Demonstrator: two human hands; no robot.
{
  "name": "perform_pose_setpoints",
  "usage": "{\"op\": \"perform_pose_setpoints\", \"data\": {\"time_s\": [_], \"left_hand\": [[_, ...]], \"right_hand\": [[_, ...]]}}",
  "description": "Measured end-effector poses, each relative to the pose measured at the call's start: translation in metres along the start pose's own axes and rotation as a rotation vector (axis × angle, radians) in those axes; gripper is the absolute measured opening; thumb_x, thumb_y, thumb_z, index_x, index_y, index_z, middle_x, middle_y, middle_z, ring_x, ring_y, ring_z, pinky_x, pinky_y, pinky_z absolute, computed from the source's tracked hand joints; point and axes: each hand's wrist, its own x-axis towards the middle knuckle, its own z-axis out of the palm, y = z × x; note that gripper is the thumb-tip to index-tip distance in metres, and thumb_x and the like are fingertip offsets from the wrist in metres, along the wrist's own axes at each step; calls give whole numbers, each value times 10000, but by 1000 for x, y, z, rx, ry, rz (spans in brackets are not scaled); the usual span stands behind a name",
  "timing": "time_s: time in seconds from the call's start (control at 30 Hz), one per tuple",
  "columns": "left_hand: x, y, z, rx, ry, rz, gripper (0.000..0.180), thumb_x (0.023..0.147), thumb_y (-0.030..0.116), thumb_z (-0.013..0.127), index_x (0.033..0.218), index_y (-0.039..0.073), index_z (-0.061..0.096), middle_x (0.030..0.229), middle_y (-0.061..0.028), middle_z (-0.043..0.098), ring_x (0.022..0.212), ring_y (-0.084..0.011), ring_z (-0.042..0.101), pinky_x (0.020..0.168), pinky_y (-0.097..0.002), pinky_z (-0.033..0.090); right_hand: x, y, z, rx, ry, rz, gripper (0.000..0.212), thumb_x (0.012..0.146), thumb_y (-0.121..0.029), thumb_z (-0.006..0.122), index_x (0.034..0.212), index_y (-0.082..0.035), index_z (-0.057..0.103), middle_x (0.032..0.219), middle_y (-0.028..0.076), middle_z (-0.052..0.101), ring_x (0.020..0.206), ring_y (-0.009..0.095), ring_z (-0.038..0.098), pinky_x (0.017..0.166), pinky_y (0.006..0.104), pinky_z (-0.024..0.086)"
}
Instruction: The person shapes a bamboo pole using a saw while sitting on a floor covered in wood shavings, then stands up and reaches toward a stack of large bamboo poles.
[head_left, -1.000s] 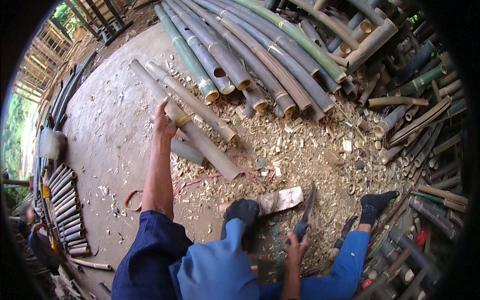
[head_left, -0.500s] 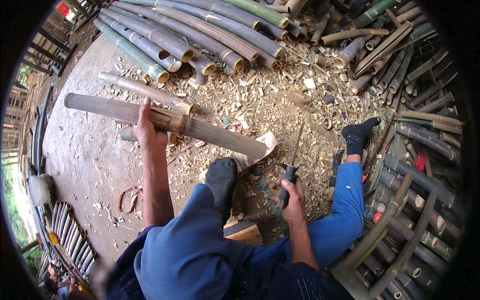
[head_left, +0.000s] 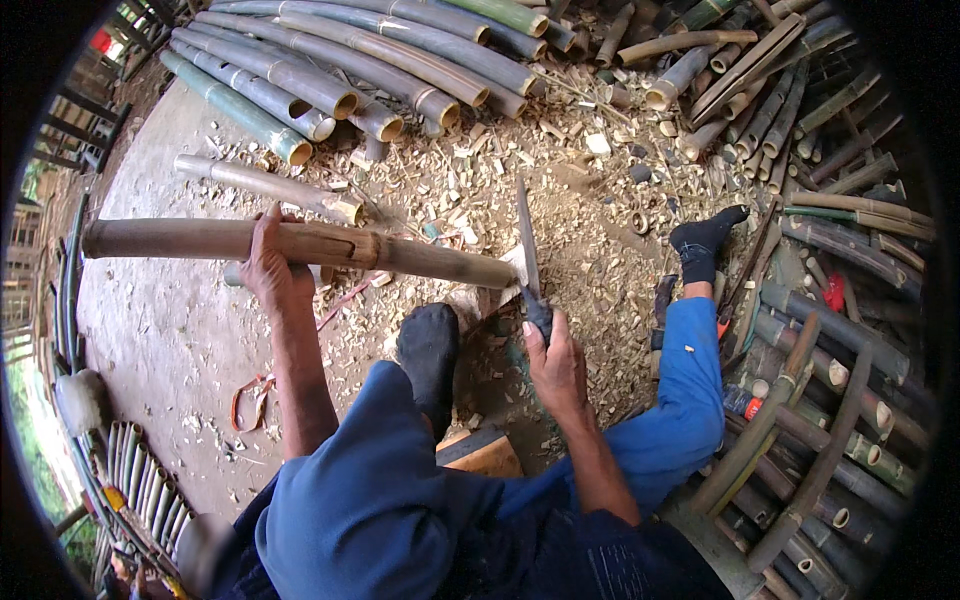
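Bamboo pole in left hand, knife in right, pole's far right end at the block.
Pole (head_left: 320, 243) lies crosswise in front of the knees; left hand (head_left: 277, 262) wraps it near mid-length, fingers curled over the top. Right hand (head_left: 557, 365) is clenched round the handle of the knife (head_left: 529, 235), blade pointing away from the body, just beside the pole end; can't tell if touching. Same for pole on block (head_left: 482, 305). Pole likely light for its length, stiff, hollow, smooth so may roll; could split along the grain. Best hold: near mid-length for balance, clear of the blade end.
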Motion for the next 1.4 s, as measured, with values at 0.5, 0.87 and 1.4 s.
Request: {"op": "perform_pose_setpoints", "data": {"time_s": [0.5,0.87,1.4], "left_hand": [[14,-4,4,-42,-312,-71,377,836,27,741,1176,4,580,960,-85,662,835,-226,682,822,-375,571],[40,-8,-3,39,-437,-201,411,816,52,739,1184,56,555,983,-53,643,915,-190,643,889,-373,528],[7,-7,49,268,33,106,589,720,161,917,1153,-27,564,953,-84,630,831,-204,617,783,-353,528]], "right_hand": [[9,-36,-10,5,62,-102,377,1027,-344,528,1155,5,468,898,270,680,772,466,677,641,535,532],[18,-28,1,-118,-24,100,407,1010,-343,554,1192,5,450,858,275,684,798,482,676,669,549,529],[-1,-41,-19,14,100,-82,360,1014,-320,565,1124,7,463,852,262,683,799,477,677,625,531,515]]}}
